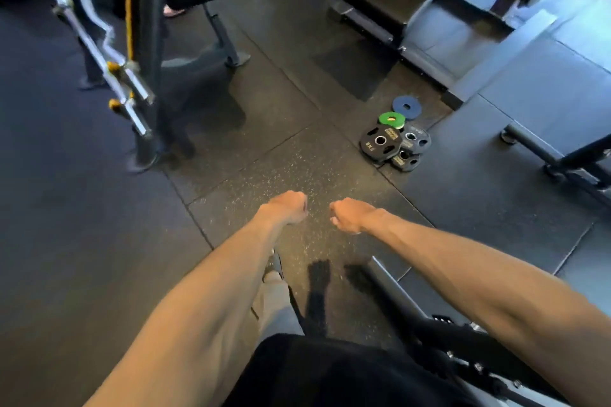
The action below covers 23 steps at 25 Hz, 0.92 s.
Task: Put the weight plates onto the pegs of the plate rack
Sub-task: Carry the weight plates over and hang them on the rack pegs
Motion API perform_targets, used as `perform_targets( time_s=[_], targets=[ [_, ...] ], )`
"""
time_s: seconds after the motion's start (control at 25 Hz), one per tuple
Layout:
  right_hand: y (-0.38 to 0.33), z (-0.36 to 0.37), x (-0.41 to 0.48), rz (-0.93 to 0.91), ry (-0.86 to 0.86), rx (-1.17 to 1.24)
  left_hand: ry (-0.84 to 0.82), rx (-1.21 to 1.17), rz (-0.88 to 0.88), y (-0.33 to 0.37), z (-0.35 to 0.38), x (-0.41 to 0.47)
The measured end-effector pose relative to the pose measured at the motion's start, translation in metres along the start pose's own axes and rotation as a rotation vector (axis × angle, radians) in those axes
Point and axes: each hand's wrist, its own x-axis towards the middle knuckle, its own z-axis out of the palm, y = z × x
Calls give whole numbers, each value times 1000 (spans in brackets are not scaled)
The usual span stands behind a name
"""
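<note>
Two hands: we have both out in front of us at centre frame, curled into loose fists, close together but not touching.
Left hand (288,207): fingers folded in, gripping nothing.
Right hand (347,215): fingers folded in too, empty.
Weight plates: we see them piled on the floor (99,241) at right of centre, well apart from our hands.
Pile detail: a large black plate (380,142) leans over smaller black ones (415,139), a green plate (391,119) sits at the upper edge of the heap, and a blue plate (407,106) lies flat just beyond it.
Bar stand (148,53): upper left of the frame, a dark upright post holding a chrome curl bar (96,43) with yellow collars.
Bench (545,102): right edge, a padded surface on dark legs, near the pile.
Plate rack: we cannot tell which frame it is; a dark metal structure (463,340) crosses the lower right under our right forearm.
Below us: grey trouser leg (274,301) and a shoe, lower centre.
</note>
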Motion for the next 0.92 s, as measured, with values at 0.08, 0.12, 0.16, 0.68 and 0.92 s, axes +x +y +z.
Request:
perform_targets(
  time_s=[0.08, 0.12, 0.16, 0.68, 0.92],
  targets=[
    [17, -34, 28, 88, 23, 113, -41, 71, 70, 0, -51, 45],
    [24, -50, 41, 120, 32, 140, -53, 110, 101, 2, -75, 66],
    [33, -67, 55, 155, 55, 176, -68, 153, 132, 6, -102, 89],
    [234, -198, 238, 554, 236, 644, -257, 539, 413, 138, -255, 428],
    [334, -216, 325, 743, 309, 813, -297, 533, 404, 197, -264, 575]
  ],
)
